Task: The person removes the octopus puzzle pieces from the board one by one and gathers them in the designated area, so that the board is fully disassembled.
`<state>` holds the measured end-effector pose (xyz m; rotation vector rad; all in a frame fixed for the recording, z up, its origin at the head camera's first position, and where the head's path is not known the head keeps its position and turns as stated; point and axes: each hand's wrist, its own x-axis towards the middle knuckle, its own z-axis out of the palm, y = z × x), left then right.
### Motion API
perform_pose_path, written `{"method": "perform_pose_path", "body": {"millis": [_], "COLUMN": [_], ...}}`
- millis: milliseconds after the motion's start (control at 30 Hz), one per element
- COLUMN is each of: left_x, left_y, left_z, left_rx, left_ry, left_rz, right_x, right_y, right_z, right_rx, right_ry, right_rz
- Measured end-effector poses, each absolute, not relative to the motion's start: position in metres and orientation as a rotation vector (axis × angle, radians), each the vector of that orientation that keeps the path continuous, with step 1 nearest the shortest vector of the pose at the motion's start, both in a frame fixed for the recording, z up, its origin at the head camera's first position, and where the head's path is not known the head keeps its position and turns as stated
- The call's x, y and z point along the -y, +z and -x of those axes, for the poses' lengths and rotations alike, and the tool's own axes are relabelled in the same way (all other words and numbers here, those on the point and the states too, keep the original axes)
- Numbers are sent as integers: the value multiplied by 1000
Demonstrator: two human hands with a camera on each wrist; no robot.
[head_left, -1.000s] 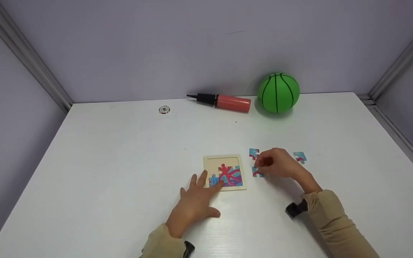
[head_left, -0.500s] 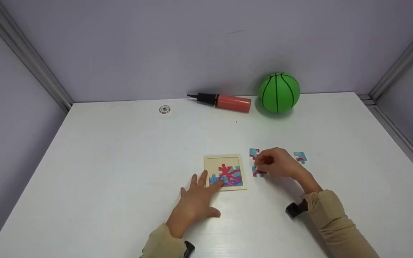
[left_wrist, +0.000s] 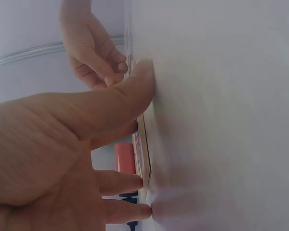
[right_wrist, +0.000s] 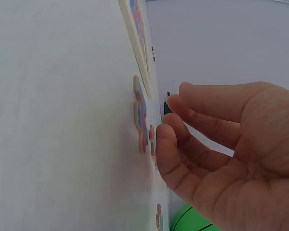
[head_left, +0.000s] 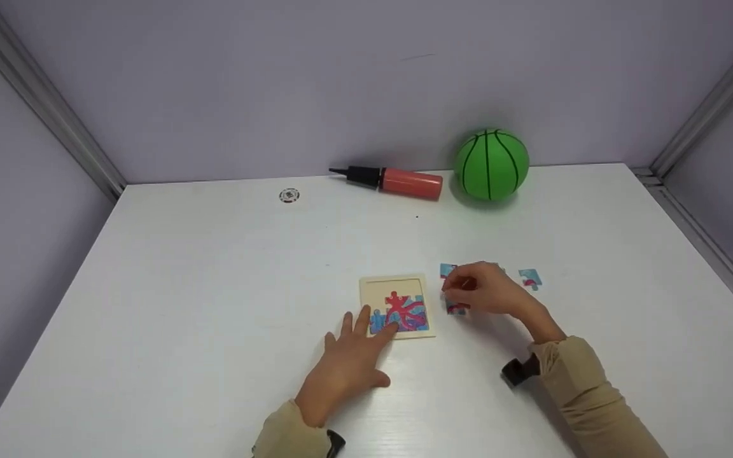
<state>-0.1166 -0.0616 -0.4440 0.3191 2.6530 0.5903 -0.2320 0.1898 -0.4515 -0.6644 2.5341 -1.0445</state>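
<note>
My left hand [head_left: 347, 362] is spread flat, with fingertips on the lower left part of a wooden puzzle board [head_left: 398, 278]. In the board, joined pieces make a red octopus on blue and purple [head_left: 404, 313]. Just right of the board, my right hand [head_left: 490, 291] hovers with loosely bent fingers over a puzzle piece [head_left: 455, 309]. Seen in the right wrist view, that piece [right_wrist: 140, 115] lies low at the table, and the thumb and fingers [right_wrist: 168, 154] are apart from it with nothing between them. The hand partly covers another blue piece [head_left: 446, 270].
A blue and red puzzle piece [head_left: 530, 278] lies beyond my right hand, and a sliver of one more shows behind the knuckles. Along the back wall are a red and black hand pump [head_left: 411, 184], a green ball [head_left: 491, 165] and a round chip [head_left: 289, 195].
My right hand has shifted slightly left, covering more of the far blue piece. The piece beneath its fingers looks turned from before. My left hand stays on the board.
</note>
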Motion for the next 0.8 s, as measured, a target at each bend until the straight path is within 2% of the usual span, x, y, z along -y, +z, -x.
{"method": "perform_pose_path", "body": {"millis": [400, 800], "left_x": [63, 64], "left_y": [-444, -445], "left_z": [118, 118], "left_rx": [-2674, -2677], "left_ry": [603, 568], "left_rz": [-380, -356], "right_x": [-142, -109], "right_y": [-443, -451], "right_z": [234, 234], "right_rx": [-2463, -2524], "right_ry": [-1100, -1011], "right_rz": [798, 790]}}
